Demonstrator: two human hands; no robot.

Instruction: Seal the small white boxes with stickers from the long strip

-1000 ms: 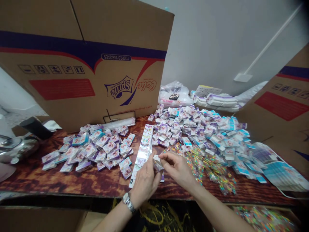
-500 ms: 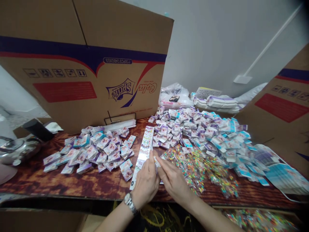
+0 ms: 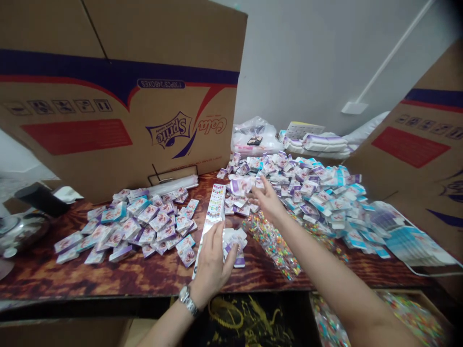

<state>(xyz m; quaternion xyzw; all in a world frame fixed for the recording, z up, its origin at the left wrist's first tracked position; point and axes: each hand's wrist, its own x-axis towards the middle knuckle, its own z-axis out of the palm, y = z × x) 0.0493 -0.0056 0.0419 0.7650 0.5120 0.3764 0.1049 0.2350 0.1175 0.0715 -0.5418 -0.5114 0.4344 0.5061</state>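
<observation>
My left hand, with a watch on its wrist, lies over the long strip of colourful round stickers. Its fingers are stretched and the thumb stands apart. Beside that thumb are several small whitish pieces, partly covered, whose kind I cannot make out. Farther forward, my right hand is over the near edge of the heap of small printed boxes, fingers apart. A slightly blurred white and purple box is just left of its fingertips; no grip on it shows.
Small bags of multicoloured candy lie under my right forearm. More small boxes are piled at left. A large carton stands behind them, another at right. Flat blue cartons fan out near the right edge. A kettle is far left.
My hands were together over the strip and have parted. The right hand has moved forward to the box heap, while the left stays by the strip. The view has shifted slightly.
</observation>
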